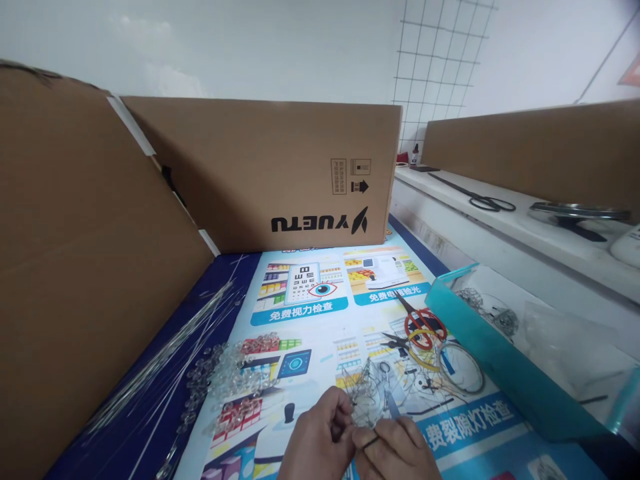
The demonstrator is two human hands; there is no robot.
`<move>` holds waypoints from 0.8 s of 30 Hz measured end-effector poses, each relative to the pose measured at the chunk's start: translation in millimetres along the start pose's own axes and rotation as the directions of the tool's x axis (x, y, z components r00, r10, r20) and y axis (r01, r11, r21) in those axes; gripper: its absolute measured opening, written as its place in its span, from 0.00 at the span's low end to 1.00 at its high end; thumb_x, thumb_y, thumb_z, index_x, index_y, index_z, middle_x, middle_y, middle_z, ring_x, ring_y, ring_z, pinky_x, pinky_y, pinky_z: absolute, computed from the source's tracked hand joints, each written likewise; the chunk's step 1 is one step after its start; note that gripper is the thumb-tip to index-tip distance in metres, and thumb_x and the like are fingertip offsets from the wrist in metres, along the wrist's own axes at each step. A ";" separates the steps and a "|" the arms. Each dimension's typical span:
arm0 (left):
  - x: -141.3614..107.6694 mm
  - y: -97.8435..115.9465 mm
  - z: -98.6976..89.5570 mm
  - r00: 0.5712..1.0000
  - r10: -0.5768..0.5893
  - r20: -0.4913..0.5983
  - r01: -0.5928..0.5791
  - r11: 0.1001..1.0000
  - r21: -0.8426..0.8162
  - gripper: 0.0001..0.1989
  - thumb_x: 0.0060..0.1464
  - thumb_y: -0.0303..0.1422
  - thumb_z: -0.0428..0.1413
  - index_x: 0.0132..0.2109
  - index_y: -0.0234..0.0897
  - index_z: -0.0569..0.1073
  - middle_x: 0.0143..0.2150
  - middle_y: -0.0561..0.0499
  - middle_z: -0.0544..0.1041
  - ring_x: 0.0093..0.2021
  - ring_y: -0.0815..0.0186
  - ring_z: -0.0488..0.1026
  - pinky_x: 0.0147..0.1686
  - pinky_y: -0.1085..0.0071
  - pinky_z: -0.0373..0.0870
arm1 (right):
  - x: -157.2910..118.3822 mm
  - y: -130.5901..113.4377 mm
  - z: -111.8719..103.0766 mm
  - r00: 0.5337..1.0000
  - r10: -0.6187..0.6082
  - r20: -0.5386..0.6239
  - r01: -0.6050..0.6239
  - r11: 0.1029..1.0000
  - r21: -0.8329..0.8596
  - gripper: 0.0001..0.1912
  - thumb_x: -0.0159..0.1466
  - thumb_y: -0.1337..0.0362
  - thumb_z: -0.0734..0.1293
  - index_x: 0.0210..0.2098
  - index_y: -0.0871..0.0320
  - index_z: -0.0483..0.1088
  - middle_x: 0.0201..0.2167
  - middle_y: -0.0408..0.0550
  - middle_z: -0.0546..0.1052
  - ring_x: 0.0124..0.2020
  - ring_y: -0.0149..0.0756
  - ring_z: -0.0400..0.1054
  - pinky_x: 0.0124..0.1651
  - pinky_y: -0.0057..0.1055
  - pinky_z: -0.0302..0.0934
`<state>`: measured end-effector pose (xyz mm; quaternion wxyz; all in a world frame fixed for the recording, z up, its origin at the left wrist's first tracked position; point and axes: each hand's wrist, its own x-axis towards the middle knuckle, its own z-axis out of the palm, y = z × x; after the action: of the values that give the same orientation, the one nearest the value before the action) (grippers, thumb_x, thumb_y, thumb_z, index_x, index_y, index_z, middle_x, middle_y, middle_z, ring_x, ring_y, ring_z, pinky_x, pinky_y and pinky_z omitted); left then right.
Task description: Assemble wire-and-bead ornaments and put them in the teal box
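My left hand (320,437) is closed in a pinch near the bottom centre, its fingertips close to those of my right hand. What they grip is hidden. My right hand (395,450) is also closed, with a thin dark strip (370,442) showing across its fingers. Just beyond both hands lies a tangle of fine wire and clear beads (367,397); I cannot tell if it touches the fingers. Farther off are scissors with red handles (425,328), scissors with yellow handles (425,352) and a coil of wire (467,369).
Loose clear beads (235,373) spread over the printed sheet at left, beside long thin wires (170,350). A teal box (505,363) at right holds wire bundles and plastic bags. Cardboard panels (250,173) stand behind and left. Black scissors (480,200) lie on a white ledge.
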<state>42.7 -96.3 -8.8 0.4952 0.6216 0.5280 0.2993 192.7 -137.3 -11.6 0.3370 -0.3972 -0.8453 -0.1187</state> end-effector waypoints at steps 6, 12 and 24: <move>2.5 -5.3 1.3 0.999 0.039 0.001 -0.038 0.995 -0.096 0.06 0.40 0.24 0.51 0.29 0.38 0.62 0.21 0.59 0.64 0.21 0.73 0.61 0.21 0.79 0.57 | 15.8 2.2 -3.9 0.990 0.032 -0.139 -0.040 0.998 -0.055 0.11 0.55 0.77 0.58 0.25 0.58 0.66 0.23 0.44 0.75 0.25 0.34 0.63 0.31 0.34 0.49; 1.0 -1.3 2.0 0.993 0.108 -0.043 -0.104 0.991 0.087 0.07 0.40 0.22 0.49 0.28 0.40 0.60 0.20 0.60 0.61 0.20 0.72 0.58 0.21 0.78 0.55 | 16.7 2.8 -0.3 0.974 0.180 -0.140 -0.175 0.983 0.048 0.09 0.53 0.75 0.59 0.24 0.58 0.66 0.21 0.45 0.71 0.24 0.34 0.58 0.29 0.32 0.46; 0.1 11.1 -4.5 0.991 0.130 -0.039 -0.119 0.969 0.218 0.12 0.36 0.17 0.47 0.27 0.39 0.60 0.20 0.61 0.60 0.21 0.72 0.59 0.22 0.78 0.54 | 8.8 2.6 8.9 0.984 0.149 -0.098 -0.147 0.989 0.025 0.09 0.52 0.74 0.58 0.19 0.58 0.62 0.14 0.43 0.63 0.22 0.33 0.54 0.29 0.33 0.43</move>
<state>42.7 -94.2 3.1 0.3911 0.6954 0.5301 0.2873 186.4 -126.2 -12.6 0.3900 -0.4495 -0.7967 -0.1054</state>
